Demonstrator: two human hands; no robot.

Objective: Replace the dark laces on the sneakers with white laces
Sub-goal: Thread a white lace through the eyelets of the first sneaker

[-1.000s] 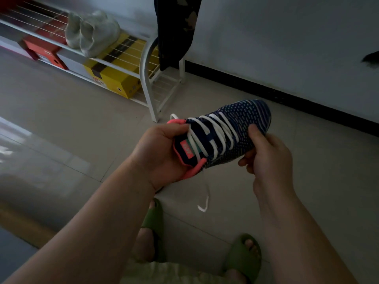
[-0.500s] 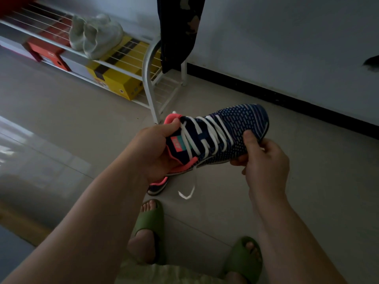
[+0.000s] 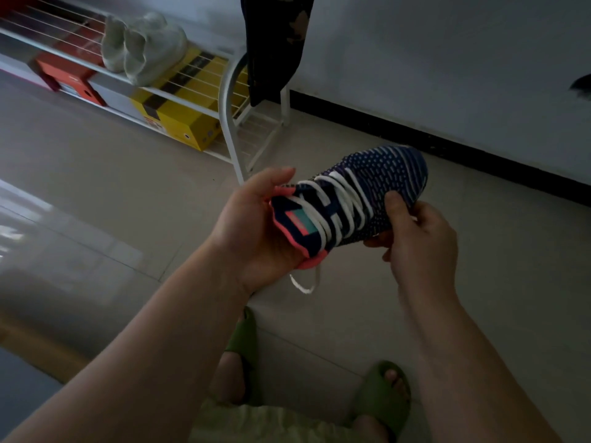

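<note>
A navy knit sneaker (image 3: 377, 174) with a pink collar is held in the air above the floor, toe pointing away to the right. A white lace (image 3: 343, 206) crosses its eyelets, and a loose white end (image 3: 303, 284) hangs below the heel. My left hand (image 3: 252, 225) grips the heel and pink collar from the left. My right hand (image 3: 415, 241) holds the sneaker's side near the forefoot, thumb pressed on the upper. No dark lace shows, and no second sneaker is visible now.
A white wire shoe rack (image 3: 228, 123) stands at the back left with pale shoes (image 3: 144, 47) on top and yellow (image 3: 179, 119) and red boxes (image 3: 67, 73) beneath. Dark clothing (image 3: 275, 43) hangs over it. My feet in green slippers (image 3: 380, 398) stand on the tiled floor below.
The sneaker has tilted so its tongue faces me more. My left thumb has lifted off the collar. The second sneaker seen on the floor half a second ago is now hidden behind my left arm.
</note>
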